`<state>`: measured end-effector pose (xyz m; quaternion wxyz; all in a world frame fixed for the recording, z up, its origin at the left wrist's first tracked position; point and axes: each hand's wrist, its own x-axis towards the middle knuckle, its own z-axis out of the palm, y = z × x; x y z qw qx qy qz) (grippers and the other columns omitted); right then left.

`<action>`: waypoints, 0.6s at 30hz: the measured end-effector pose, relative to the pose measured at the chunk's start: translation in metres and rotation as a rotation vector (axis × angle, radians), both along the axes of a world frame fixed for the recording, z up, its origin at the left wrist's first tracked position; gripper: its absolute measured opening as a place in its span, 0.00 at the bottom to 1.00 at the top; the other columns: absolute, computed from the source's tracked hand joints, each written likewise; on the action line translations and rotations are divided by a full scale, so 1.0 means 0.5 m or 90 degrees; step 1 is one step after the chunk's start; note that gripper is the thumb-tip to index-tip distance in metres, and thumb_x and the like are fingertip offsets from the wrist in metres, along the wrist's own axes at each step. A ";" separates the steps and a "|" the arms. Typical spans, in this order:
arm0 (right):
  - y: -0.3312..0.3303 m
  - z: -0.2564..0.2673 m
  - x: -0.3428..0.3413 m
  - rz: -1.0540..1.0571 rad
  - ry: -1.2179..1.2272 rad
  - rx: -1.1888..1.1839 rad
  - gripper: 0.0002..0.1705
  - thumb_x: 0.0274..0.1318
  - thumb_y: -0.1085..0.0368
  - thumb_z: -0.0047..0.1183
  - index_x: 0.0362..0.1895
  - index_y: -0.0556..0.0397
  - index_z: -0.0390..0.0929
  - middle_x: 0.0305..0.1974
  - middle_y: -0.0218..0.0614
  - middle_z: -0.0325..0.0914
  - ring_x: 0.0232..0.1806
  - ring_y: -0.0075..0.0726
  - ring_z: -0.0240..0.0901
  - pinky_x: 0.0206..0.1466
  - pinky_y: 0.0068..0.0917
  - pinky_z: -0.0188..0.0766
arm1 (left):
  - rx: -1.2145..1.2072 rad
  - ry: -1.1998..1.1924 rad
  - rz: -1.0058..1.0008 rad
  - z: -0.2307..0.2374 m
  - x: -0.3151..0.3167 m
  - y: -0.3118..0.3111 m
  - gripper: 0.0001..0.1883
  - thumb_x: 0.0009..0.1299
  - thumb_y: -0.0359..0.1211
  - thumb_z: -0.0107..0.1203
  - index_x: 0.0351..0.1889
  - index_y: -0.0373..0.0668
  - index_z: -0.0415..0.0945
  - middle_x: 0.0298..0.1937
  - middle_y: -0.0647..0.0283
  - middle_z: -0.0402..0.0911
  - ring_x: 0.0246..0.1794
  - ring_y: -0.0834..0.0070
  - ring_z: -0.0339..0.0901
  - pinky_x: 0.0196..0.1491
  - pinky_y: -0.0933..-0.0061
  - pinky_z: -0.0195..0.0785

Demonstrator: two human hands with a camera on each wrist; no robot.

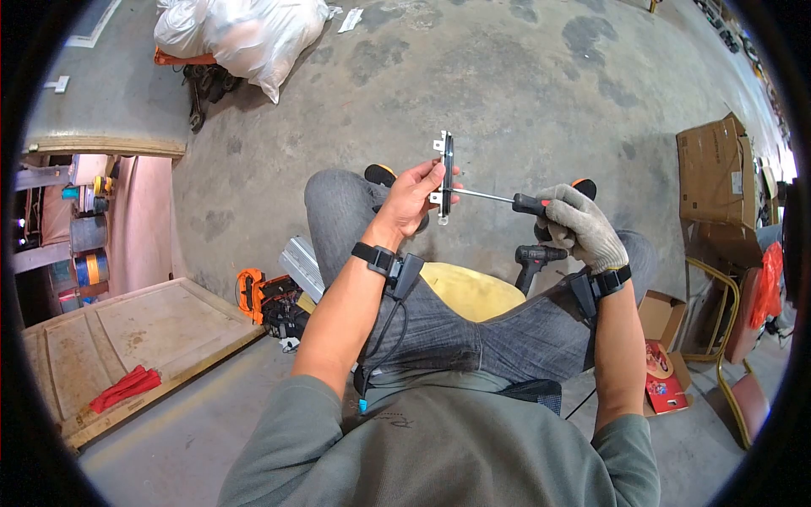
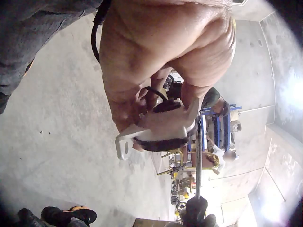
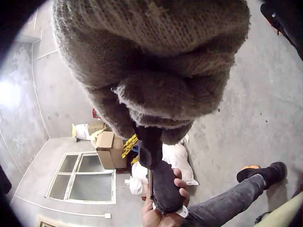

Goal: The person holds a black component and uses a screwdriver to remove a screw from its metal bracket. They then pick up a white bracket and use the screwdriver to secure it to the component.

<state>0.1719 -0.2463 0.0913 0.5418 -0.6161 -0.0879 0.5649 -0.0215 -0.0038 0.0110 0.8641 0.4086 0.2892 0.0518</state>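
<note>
The bare left hand [image 1: 411, 199] grips a narrow black part with pale metal tabs [image 1: 448, 173], held upright above the lap. In the left wrist view that part [image 2: 163, 127] is pinched between thumb and fingers. A gloved right hand [image 1: 581, 226] holds a screwdriver [image 1: 530, 204] by its black and red handle, the shaft pointing left and reaching the part near its lower tab. Whether the tip sits in a screw cannot be told. In the right wrist view the glove [image 3: 156, 61] wraps the handle [image 3: 150, 146], with the black part [image 3: 166, 189] beyond it.
A cordless drill [image 1: 537, 260] lies by the right thigh, near yellow material [image 1: 473, 291] between the legs. Orange and black gear [image 1: 274, 300] is on the floor at left, beside a wooden panel [image 1: 152, 338]. Cardboard boxes [image 1: 718, 177] and chairs stand at right; white sacks [image 1: 245, 38] lie ahead.
</note>
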 end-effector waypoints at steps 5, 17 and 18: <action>-0.004 -0.006 0.002 0.003 0.008 0.011 0.17 0.62 0.63 0.56 0.52 0.58 0.74 0.32 0.35 0.76 0.21 0.15 0.58 0.20 0.15 0.53 | 0.005 0.009 -0.006 -0.002 0.000 0.002 0.21 0.79 0.42 0.51 0.61 0.35 0.73 0.55 0.59 0.81 0.48 0.69 0.83 0.50 0.69 0.81; -0.004 -0.005 0.003 0.006 0.011 0.009 0.14 0.64 0.60 0.56 0.46 0.57 0.74 0.32 0.34 0.76 0.20 0.14 0.59 0.18 0.15 0.52 | 0.002 -0.009 -0.001 -0.007 0.000 0.001 0.20 0.78 0.41 0.51 0.61 0.36 0.73 0.55 0.59 0.81 0.49 0.68 0.83 0.51 0.69 0.81; -0.004 -0.004 0.004 0.008 0.013 0.000 0.14 0.64 0.60 0.56 0.46 0.56 0.74 0.31 0.34 0.76 0.20 0.14 0.59 0.18 0.15 0.53 | 0.003 -0.010 -0.002 -0.006 0.001 0.000 0.20 0.78 0.41 0.51 0.61 0.36 0.73 0.55 0.59 0.81 0.49 0.68 0.83 0.51 0.69 0.81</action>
